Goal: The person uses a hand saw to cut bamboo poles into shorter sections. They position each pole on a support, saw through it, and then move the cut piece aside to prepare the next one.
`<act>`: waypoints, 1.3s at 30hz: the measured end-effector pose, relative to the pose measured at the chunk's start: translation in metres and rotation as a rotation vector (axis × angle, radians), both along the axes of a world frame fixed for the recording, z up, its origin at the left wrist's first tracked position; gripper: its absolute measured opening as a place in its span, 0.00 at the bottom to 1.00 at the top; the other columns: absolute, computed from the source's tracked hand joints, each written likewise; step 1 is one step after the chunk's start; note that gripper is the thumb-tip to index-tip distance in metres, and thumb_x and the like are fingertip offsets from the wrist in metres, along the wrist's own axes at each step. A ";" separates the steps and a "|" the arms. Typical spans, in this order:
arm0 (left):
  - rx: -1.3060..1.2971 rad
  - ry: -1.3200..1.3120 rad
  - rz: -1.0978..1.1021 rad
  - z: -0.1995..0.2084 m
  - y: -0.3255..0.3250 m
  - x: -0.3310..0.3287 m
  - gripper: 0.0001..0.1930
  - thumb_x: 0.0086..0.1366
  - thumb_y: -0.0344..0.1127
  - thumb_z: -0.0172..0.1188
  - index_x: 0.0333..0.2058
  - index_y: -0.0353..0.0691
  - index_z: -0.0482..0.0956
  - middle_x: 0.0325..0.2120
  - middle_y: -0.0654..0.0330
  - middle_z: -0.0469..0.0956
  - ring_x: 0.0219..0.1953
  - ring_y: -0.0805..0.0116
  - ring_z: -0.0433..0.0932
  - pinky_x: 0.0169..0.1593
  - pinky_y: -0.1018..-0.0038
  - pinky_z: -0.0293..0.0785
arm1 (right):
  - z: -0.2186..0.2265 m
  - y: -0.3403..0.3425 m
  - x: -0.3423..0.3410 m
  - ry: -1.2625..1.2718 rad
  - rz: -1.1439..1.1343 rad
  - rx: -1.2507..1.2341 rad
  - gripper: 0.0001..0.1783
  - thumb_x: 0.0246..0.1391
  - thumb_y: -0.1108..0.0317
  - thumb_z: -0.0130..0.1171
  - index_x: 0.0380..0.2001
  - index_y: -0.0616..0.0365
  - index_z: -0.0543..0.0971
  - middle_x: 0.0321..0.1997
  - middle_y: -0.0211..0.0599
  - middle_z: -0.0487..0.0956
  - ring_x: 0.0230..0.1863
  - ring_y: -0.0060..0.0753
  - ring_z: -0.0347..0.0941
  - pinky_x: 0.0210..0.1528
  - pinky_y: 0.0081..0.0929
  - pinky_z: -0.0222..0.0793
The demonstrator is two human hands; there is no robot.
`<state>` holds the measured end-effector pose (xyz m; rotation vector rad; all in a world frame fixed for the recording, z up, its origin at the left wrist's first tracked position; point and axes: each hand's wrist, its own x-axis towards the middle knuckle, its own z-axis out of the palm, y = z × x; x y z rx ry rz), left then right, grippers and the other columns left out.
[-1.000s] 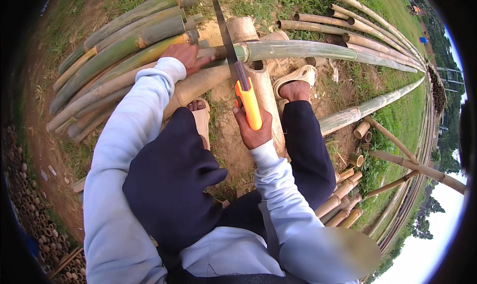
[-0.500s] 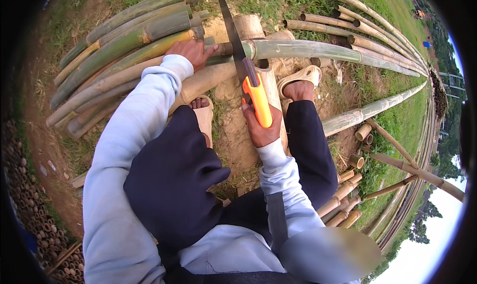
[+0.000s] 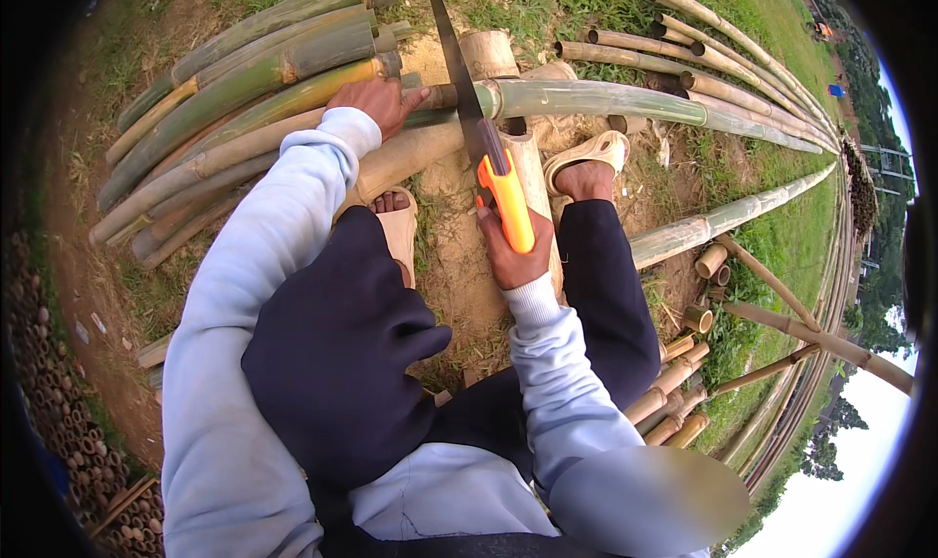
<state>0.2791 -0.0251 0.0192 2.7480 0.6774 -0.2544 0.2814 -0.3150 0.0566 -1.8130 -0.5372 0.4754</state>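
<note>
A hand saw with a dark blade and an orange handle is in my right hand, whose fingers are wrapped round the handle. Its blade crosses a green bamboo pole close to a node. Just left of the blade, my left hand is closed over the pole, thumb pointing toward the saw. Under the pole stand short, thick bamboo pieces, one upright beyond it and one on the near side. How deep the blade sits in the pole, I cannot tell.
Cut green bamboo lengths are stacked at the left. Long bamboo poles lie on grass at the far right. Short bamboo pieces lie by my right leg, near a pole frame. My sandalled feet straddle sawdust-covered ground.
The saw has slid very slightly toward me across the pole. My left hand keeps its place. A dark strap that hung over my right forearm no longer shows there.
</note>
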 end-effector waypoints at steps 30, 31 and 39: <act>-0.221 0.297 -0.167 -0.097 -0.135 -0.369 0.40 0.71 0.49 0.58 0.75 0.53 0.49 0.43 0.47 0.81 0.35 0.43 0.84 0.37 0.51 0.79 | -0.039 0.003 0.009 0.032 0.061 0.100 0.11 0.60 0.74 0.66 0.23 0.63 0.80 0.18 0.29 0.78 0.19 0.17 0.70 0.24 0.20 0.64; -0.237 0.339 -0.168 -0.096 -0.143 -0.371 0.40 0.71 0.50 0.58 0.75 0.54 0.48 0.44 0.47 0.81 0.37 0.44 0.84 0.38 0.51 0.79 | -0.040 0.003 0.008 0.040 0.048 0.100 0.11 0.60 0.74 0.66 0.23 0.63 0.80 0.18 0.29 0.78 0.19 0.17 0.70 0.24 0.20 0.64; -0.240 0.110 -0.226 -0.073 -0.112 -0.332 0.25 0.70 0.47 0.58 0.62 0.44 0.73 0.44 0.52 0.76 0.50 0.49 0.76 0.58 0.59 0.72 | -0.016 0.006 0.006 0.063 0.048 0.038 0.12 0.62 0.73 0.66 0.24 0.59 0.78 0.17 0.26 0.74 0.17 0.16 0.66 0.21 0.20 0.62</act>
